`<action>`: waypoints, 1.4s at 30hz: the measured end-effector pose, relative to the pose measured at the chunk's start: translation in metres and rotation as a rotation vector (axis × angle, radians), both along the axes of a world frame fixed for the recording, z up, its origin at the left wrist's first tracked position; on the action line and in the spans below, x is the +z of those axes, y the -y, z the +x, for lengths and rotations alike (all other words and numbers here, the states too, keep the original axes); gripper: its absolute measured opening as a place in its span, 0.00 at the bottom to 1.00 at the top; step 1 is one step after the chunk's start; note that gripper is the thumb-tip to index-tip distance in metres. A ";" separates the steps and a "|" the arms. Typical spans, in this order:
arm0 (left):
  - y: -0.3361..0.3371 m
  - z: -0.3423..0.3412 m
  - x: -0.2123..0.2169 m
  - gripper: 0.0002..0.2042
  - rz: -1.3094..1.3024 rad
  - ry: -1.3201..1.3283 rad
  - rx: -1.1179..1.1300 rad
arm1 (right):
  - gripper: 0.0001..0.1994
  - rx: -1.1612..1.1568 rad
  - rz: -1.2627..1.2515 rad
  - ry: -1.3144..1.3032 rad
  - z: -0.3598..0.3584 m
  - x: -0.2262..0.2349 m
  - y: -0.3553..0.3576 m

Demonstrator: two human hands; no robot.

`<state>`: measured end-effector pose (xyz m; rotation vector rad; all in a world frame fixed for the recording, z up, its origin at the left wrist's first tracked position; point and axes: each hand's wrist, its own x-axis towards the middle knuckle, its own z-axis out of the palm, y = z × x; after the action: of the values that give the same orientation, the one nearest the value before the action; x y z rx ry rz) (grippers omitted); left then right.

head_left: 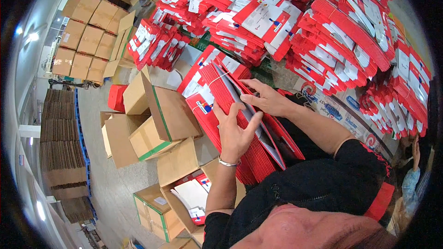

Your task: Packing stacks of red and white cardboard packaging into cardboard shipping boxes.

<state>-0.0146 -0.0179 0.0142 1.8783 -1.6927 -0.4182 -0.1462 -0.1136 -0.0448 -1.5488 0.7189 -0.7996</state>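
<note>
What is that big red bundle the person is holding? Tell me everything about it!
The red bundle is a thick stack of flat red paper or card folders, some with white panels. A thin band wraps its far end. It lies tilted against the person's body, edges up. The left hand grips its near side while the right hand parts the folders, showing a grey inner face. More red stacks lie behind.

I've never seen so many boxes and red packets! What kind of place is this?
Probably a packing room or warehouse. Piles of red envelopes cover the table, open cardboard boxes stand on the floor, and flat cardboard is stacked by the wall.
</note>
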 end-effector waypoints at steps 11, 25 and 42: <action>-0.002 -0.003 0.006 0.27 0.061 -0.017 0.036 | 0.26 0.033 0.072 0.056 0.010 -0.003 -0.008; -0.014 0.041 -0.029 0.26 -0.099 -0.365 -0.052 | 0.25 0.045 -0.176 -0.141 -0.011 0.011 0.025; -0.089 0.077 -0.102 0.26 0.048 -1.000 0.556 | 0.07 0.862 -1.628 -0.484 0.027 0.097 0.002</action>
<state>0.0624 0.0714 -0.0875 1.6220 -0.4918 -0.9482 -0.1187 -0.1151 0.0519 -3.1989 -0.5990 -0.1953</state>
